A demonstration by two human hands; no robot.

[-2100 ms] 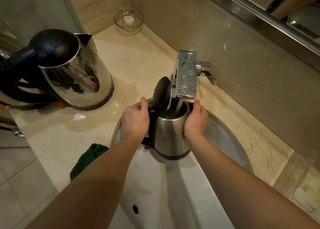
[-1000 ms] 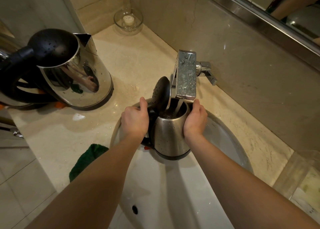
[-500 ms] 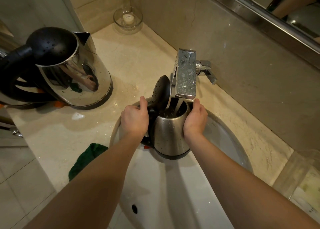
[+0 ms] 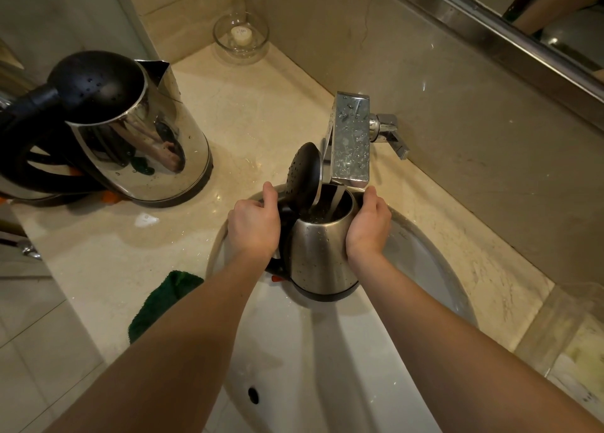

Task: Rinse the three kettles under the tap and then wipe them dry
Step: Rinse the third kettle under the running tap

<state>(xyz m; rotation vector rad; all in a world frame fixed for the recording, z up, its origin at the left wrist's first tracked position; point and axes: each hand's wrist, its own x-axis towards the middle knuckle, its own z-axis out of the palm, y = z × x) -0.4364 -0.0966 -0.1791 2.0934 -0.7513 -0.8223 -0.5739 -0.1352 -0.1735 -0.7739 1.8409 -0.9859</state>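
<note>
The left hand's (image 4: 253, 228) fingers (image 4: 269, 193) are curling round the black handle of the small steel kettle (image 4: 322, 256), while the right hand (image 4: 367, 228) is wrapping its opposite side just below the rim. The kettle is standing upright inside the white sink (image 4: 327, 367) (whether its base is touching the basin is hard to tell). Its black lid (image 4: 304, 174) is tipped open, droplets are beading on its brushed shell, and water is running in from the square tap (image 4: 351, 141) directly above. On the desk (image 4: 261, 105) to the left a larger mirrored kettle (image 4: 140, 145) is sitting, a green cloth (image 4: 163, 298) is lying at the near edge, and a glass dish (image 4: 241, 37) is resting in the far corner. Both forearms are reaching forward over the basin.
</note>
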